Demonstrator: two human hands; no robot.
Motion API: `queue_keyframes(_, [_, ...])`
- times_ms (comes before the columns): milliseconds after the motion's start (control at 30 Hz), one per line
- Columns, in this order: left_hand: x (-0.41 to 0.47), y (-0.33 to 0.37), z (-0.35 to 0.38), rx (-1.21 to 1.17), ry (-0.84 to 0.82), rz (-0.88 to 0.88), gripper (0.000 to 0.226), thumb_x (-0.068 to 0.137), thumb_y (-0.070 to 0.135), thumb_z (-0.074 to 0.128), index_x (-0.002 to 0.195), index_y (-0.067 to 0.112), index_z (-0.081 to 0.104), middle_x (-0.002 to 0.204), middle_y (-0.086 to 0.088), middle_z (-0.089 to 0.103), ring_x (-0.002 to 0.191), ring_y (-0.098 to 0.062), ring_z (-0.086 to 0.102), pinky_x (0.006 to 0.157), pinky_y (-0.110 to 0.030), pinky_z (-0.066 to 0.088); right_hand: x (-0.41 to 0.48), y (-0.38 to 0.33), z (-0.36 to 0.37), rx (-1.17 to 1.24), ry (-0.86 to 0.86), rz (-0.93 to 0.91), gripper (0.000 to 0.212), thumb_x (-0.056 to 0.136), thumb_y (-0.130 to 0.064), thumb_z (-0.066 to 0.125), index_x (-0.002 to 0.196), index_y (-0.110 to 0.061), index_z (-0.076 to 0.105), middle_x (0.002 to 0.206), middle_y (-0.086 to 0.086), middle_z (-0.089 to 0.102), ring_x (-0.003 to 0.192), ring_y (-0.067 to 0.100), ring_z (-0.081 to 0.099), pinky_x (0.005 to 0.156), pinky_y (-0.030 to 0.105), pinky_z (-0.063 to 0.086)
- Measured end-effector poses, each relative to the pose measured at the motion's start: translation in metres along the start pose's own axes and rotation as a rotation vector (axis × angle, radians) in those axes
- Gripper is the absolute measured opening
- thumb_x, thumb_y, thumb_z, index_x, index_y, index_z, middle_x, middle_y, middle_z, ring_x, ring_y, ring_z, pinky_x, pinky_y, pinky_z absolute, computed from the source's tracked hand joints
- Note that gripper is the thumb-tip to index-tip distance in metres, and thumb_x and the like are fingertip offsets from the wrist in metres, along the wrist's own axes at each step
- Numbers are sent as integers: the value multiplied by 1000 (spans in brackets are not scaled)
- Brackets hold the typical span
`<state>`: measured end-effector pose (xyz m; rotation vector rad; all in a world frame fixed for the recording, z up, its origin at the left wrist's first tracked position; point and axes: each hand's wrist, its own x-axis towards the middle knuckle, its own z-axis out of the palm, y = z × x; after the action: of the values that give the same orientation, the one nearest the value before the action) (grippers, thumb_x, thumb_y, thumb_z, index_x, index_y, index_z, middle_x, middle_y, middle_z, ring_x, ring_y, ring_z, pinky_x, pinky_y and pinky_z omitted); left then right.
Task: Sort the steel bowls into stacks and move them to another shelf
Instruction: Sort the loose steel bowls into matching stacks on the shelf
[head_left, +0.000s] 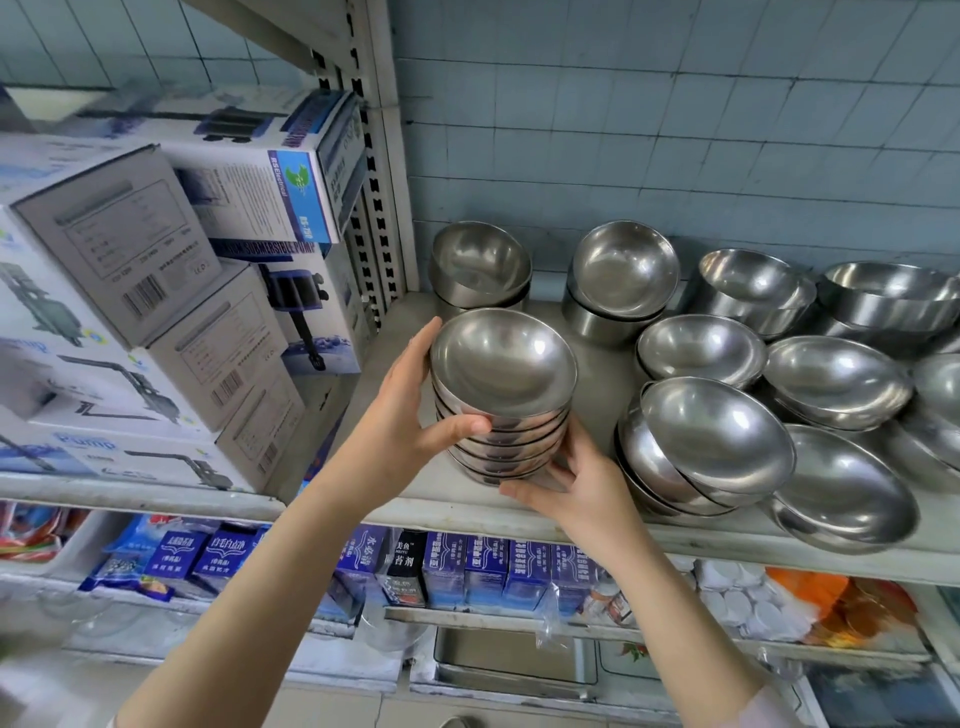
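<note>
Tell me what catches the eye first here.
A stack of steel bowls at the front of the shelf, gripped by the left hand at its side and the right hand near its base. To its right, more bowls lie tilted in small piles; to its left stand pump boxes.

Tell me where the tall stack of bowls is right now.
In the head view, the stack of bowls is at the left front of the shelf, held between the left hand and right hand, beside the pump boxes.
</note>
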<state>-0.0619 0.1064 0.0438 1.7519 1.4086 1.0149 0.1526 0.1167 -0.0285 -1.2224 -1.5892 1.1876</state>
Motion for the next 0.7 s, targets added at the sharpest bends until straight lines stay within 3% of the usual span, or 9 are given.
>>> queue_keyframes(100, [-3,0,4,-62,-10,8,104,74,49,70,154,23,8,151,21,27,141,11,22,111,-8,20,0,0,0,-12,0,-15,89,63,-30,91,134,-45,39,111,-39,61,111,-12,59,95,11,45])
queue_keyframes(233, [-4,-3,5,-81,-13,4,98,78,38,68,153,25,7,147,27,26,139,13,22,109,-4,20,-2,-3,0,-12,-4,-23,89,64,-30,91,138,-40,41,113,-35,62,109,-13,59,94,10,46])
queue_keyframes(300, [-4,-3,4,-96,-18,-7,98,77,43,68,151,29,6,149,21,27,140,11,23,109,-5,20,-1,-3,0,-20,-6,-28,87,64,-31,91,134,-43,41,113,-33,62,108,-13,59,94,10,46])
queue_keyframes(433, [-2,-6,2,-112,-31,-3,112,68,71,67,151,33,3,152,24,23,144,6,20,114,-13,20,-2,-4,-1,-22,-8,-26,85,65,-31,91,135,-39,43,115,-27,63,107,-13,60,92,11,47])
queue_keyframes(567, [-6,-21,-2,-129,-52,-48,135,61,79,67,153,26,-17,162,13,-6,148,1,6,118,-27,18,0,-3,-2,-8,-16,-1,87,65,-27,91,138,-35,45,120,-20,66,111,-8,61,96,16,48])
queue_keyframes(633, [-14,-34,-8,-87,-33,-68,135,59,79,68,153,29,-15,163,12,-2,146,-1,14,115,-27,25,3,-3,0,-3,-25,23,87,64,-24,91,137,-34,45,119,-19,67,111,-6,62,97,19,49])
queue_keyframes(700, [-22,-51,-13,1,-35,-107,133,56,79,70,156,29,-2,162,9,16,141,-6,32,113,-31,33,7,-5,6,5,-40,49,86,65,-20,91,136,-33,45,118,-18,68,110,-5,63,95,18,49])
